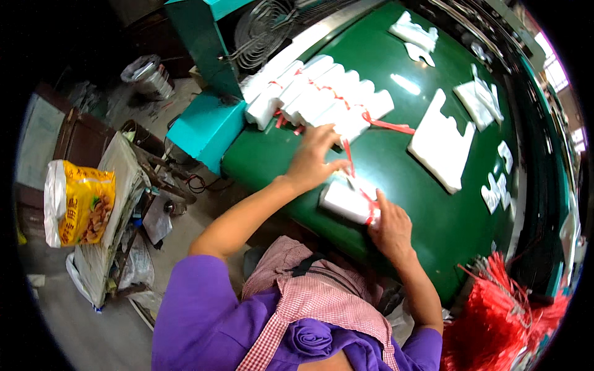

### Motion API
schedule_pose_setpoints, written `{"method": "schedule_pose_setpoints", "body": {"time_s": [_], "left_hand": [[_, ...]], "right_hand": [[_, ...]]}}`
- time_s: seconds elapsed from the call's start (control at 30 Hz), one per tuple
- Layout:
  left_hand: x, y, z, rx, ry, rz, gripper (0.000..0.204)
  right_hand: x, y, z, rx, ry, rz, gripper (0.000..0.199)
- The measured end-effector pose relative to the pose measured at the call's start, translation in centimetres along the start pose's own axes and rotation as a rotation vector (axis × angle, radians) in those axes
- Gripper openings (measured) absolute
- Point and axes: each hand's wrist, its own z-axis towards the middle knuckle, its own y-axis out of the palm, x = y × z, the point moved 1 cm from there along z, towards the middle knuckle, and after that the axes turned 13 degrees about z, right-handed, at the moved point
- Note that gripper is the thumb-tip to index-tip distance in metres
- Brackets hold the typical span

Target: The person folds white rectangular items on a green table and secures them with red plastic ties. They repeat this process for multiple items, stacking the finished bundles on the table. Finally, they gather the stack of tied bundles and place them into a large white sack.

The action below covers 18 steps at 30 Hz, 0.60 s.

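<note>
On the green tabletop (427, 247) close to me lies a rolled bundle of white plastic bags (348, 203). A red tie strip (348, 154) crosses it. My right hand (393, 227) grips the bundle's right end, thumb beside the tie. Just beyond the bundle, my left hand (314, 159) is raised, slightly blurred; the strip runs up from the bundle to its curled fingers. Farther off, several white rolled bundles (328, 96) lie side by side, with red ties across them. One loose red strip (390, 125) trails right from this row.
Flat white plastic bags (440, 145) and small white offcuts (493, 193) lie on the right. A red strip bunch (492, 309) hangs at the lower right. A teal machine housing (207, 130) borders the table's left. Farther left, a yellow package (86, 204) rests on a cluttered stand.
</note>
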Motion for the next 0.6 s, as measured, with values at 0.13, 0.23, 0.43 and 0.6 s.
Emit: {"method": "schedule_pose_setpoints", "body": {"time_s": [0.13,0.23,0.43,0.6], "left_hand": [[-5.8,-2.8,-3.2,0.361,-0.477,0.139,0.092],[-8.3,-0.2,-2.6,0.176,-0.745,-0.015,0.109],[-11.8,6.6,5.9,-0.016,-0.442,0.27,0.111],[-14.0,10.5,9.4,-0.134,-0.353,0.419,0.11]], "right_hand": [[2.0,-1.4,6.0,0.424,0.157,0.625,0.072],[2.2,0.7,12.5,0.475,0.195,0.924,0.078],[4.5,4.9,23.9,0.438,0.116,0.293,0.077],[12.1,1.8,25.2,0.367,-0.177,0.238,0.065]]}}
